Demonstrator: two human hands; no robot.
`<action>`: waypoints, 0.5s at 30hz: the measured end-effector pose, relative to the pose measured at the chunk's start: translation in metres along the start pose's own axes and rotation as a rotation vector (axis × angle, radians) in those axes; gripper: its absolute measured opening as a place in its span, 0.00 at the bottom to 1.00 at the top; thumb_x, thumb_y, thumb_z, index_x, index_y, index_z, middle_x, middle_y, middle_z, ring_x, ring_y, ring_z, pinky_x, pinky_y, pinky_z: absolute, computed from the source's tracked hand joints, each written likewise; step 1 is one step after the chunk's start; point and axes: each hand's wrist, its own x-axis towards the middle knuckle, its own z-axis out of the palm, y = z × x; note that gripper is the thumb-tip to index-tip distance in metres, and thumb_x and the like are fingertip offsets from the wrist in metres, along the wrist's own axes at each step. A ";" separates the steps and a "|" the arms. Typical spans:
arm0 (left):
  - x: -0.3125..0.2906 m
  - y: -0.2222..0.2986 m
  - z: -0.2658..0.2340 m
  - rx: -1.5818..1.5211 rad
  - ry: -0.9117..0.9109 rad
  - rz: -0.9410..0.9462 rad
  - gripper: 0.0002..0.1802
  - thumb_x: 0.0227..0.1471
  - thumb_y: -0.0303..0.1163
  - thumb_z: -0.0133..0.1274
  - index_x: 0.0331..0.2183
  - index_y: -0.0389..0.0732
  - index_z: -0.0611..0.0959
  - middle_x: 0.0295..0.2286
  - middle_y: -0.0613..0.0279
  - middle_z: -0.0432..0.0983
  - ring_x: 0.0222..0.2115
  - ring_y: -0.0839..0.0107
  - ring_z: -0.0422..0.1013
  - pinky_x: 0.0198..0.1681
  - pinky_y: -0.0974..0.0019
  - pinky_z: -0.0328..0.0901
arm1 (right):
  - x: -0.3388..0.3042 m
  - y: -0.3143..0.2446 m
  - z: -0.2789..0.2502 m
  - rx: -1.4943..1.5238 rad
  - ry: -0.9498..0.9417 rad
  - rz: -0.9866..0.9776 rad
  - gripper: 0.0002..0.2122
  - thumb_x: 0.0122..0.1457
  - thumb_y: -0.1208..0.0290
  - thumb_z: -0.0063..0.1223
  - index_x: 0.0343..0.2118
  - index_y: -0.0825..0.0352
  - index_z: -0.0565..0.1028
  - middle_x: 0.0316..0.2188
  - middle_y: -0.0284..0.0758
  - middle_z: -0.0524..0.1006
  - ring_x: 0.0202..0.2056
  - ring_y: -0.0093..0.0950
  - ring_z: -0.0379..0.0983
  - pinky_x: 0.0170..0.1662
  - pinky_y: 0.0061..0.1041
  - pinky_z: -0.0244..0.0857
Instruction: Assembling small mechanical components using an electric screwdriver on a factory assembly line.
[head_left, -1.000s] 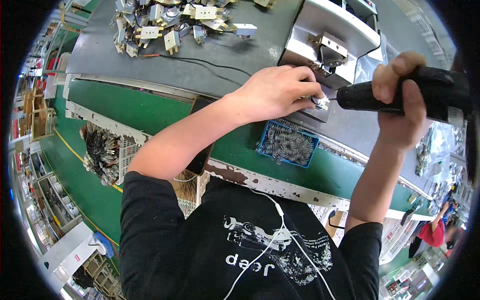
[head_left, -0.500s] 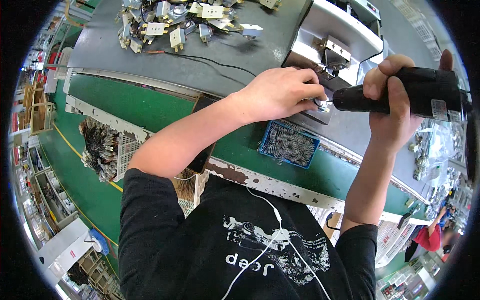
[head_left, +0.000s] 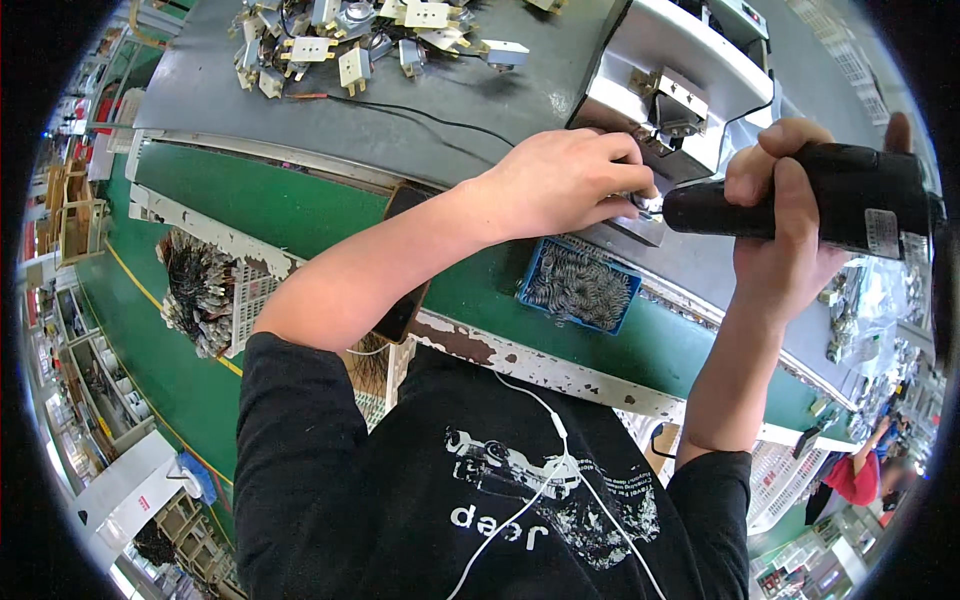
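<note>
By a shiny machine (head_left: pixel 712 58), the left hand (head_left: pixel 578 180) is pinching a tiny part (head_left: pixel 646 205), the right hand (head_left: pixel 788 205) gripping a black tool (head_left: pixel 862 190).

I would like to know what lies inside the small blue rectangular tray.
The small blue rectangular tray holds a heap of loose silver-grey metal coil springs. They hide its bottom, so whatever may lie beneath them cannot be seen.

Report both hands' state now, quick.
Left hand: closed, fingertips pinching a small part, mostly hidden.
Right hand: closed, holding the black power tool.
</note>
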 end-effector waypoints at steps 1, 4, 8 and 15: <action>0.000 0.000 0.000 0.000 0.001 -0.002 0.11 0.52 0.38 0.60 0.39 0.52 0.81 0.37 0.68 0.72 0.37 0.62 0.74 0.39 0.59 0.70 | -0.002 -0.001 0.001 -0.033 0.048 0.004 0.41 0.59 0.80 0.50 0.69 0.56 0.39 0.36 0.46 0.74 0.23 0.25 0.68 0.28 0.29 0.67; -0.001 0.000 0.001 0.007 0.007 0.003 0.12 0.51 0.38 0.60 0.39 0.51 0.81 0.37 0.68 0.72 0.37 0.62 0.74 0.40 0.59 0.70 | -0.004 0.001 -0.010 0.009 0.058 0.000 0.40 0.59 0.81 0.49 0.69 0.55 0.39 0.37 0.47 0.75 0.23 0.26 0.68 0.29 0.29 0.67; -0.001 0.000 0.001 -0.001 -0.007 0.001 0.12 0.51 0.38 0.60 0.40 0.51 0.81 0.37 0.68 0.72 0.38 0.62 0.74 0.41 0.59 0.70 | 0.000 0.006 -0.015 -0.012 0.061 -0.025 0.39 0.59 0.81 0.48 0.69 0.57 0.39 0.36 0.46 0.75 0.23 0.26 0.68 0.29 0.29 0.67; -0.001 -0.001 0.002 0.006 -0.008 0.002 0.12 0.52 0.38 0.60 0.40 0.51 0.82 0.37 0.67 0.72 0.38 0.62 0.74 0.40 0.58 0.70 | 0.004 0.011 -0.003 0.067 0.075 -0.138 0.27 0.56 0.83 0.52 0.57 0.75 0.55 0.35 0.45 0.79 0.22 0.24 0.73 0.29 0.21 0.70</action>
